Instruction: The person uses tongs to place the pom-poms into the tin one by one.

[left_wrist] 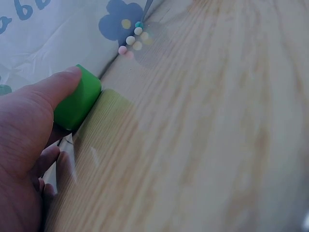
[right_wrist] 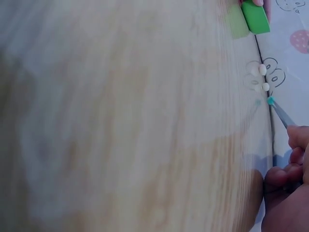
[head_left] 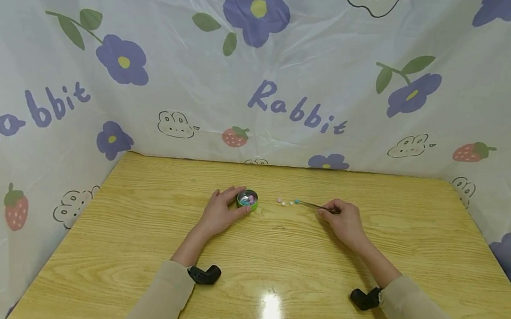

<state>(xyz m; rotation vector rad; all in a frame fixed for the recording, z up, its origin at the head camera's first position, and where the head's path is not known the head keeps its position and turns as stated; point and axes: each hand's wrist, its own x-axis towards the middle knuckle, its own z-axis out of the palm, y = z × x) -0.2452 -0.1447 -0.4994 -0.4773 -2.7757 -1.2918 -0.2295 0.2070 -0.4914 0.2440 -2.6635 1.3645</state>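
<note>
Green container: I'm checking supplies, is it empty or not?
The green container is not empty: coloured beads show inside it in the head view. Fill level unclear.

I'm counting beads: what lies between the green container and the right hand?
In the head view, a pink bead, two whitish beads, a blue bead, then the tweezers.

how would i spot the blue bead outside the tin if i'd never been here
On the wooden table, toward the far edge, find the thin tweezers right of the green tin. At their tip is the blue bead, ending a short row. It alone is blue there, beside two whitish beads and one pink bead.
</note>
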